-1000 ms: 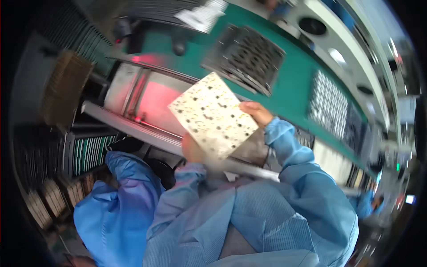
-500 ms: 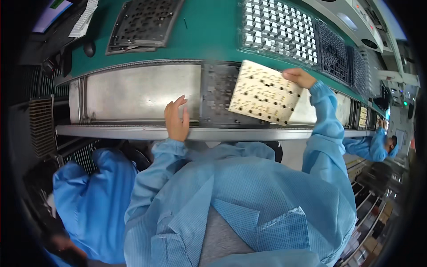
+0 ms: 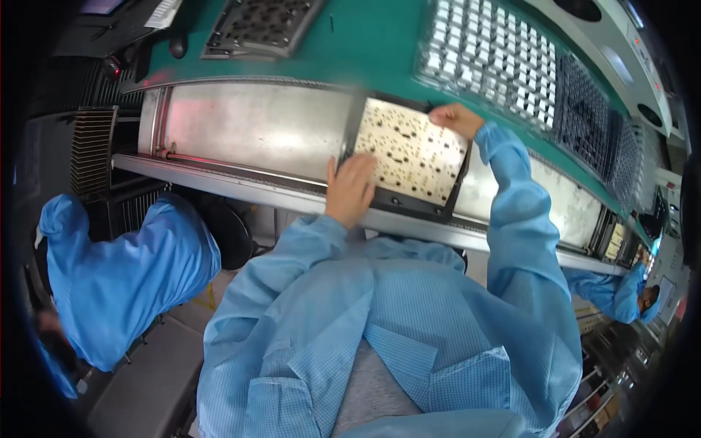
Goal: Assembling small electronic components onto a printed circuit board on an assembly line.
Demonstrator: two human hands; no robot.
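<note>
A cream circuit board panel dotted with small dark parts lies within the outline of a black fixture plate. My right hand pinches the board at its far right corner. Against the board's left edge rests my left hand, fingers stretched out and touching the edge near the front. The plate sits on a metal conveyor track and shows as a dark border around the board. Whether the board lies fully flat in it, I cannot tell.
Behind the track, a green bench top carries a clear tray of white blocks, dark trays and black fixture plates. A slotted rack stands at left. Co-workers in blue sit left and far right.
The board has come down and turned straight onto the black fixture plate, still in my right hand. My left hand has moved right to the board's left edge. The whole view has tilted.
</note>
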